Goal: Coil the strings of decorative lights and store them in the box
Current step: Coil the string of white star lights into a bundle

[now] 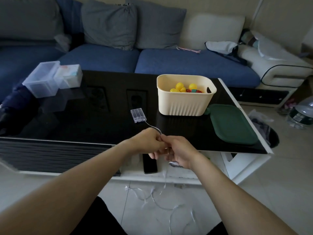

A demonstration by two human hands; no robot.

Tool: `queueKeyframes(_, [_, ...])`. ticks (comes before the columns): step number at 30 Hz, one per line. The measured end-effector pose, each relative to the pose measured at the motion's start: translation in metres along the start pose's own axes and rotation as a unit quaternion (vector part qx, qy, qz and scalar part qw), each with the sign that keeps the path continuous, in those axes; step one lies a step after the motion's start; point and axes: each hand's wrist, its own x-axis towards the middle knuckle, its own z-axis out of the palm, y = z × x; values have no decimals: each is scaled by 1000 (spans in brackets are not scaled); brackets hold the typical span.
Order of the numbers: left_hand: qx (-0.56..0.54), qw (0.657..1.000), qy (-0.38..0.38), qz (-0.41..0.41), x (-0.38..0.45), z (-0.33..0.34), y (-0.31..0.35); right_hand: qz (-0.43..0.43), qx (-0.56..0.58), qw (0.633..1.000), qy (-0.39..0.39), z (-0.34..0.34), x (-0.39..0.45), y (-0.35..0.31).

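Both hands, left hand (149,141) and right hand (181,152), pinch the wire (153,127) at table edge; battery case (138,115) at 12 o'clock, box (184,106) at 1 o'clock. Risk: slack on the floor may tangle, or pulling may drag the case off.

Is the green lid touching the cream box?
Cannot tell. In the head view the green lid lies flat beside the cream box; its tab reaches the box's base, but no clear contact or gap shows.

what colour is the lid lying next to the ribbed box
Dark green: the flat rounded plastic lid, seen in the head view.
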Motion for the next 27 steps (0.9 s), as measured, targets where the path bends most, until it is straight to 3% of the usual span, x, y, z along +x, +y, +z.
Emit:
queueKeyframes(3, [163, 970, 176, 36, 5, 3, -7, -28, -103, 993, 46, -11, -5, 2])
queueKeyframes(5, [207, 954, 203, 79, 11, 3, -15, -41, -178, 982, 52, -20, -12, 2])
queueKeyframes(10, [315, 936, 107, 120, 37, 4, -35, -79, -165, 983, -6, -38, -37, -4])
queueKeyframes(17, [165, 967, 118, 156, 35, 5, -21, -189, -93, 970, 124, -79, -51, -10])
queueKeyframes(21, [134, 966, 134, 175, 24, 2, -13, -176, -180, 958, 139, -100, -53, -10])
queueKeyframes(27, [78, 993, -48, 70, 4, 0, -18, -136, -296, 935, 142, -110, -51, 0])
